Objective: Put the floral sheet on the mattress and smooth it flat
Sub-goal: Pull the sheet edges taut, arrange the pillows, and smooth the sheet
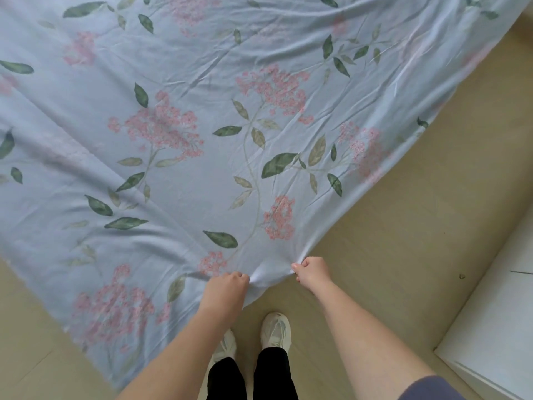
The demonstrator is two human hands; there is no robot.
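Note:
A pale blue floral sheet (207, 116) with pink blossoms and green leaves spreads across most of the view, stretched out with creases running toward its near corner. My left hand (227, 287) grips the sheet's edge just left of that corner. My right hand (313, 271) pinches the edge on the corner's right side. The corner sags between the two hands. The sheet hides whatever lies beneath it, so the mattress cannot be seen.
Beige wood-look floor (389, 241) shows to the right and below. A white piece of furniture (496, 327) stands at the lower right. My two feet in white shoes (275, 330) stand on the floor just behind the sheet's corner.

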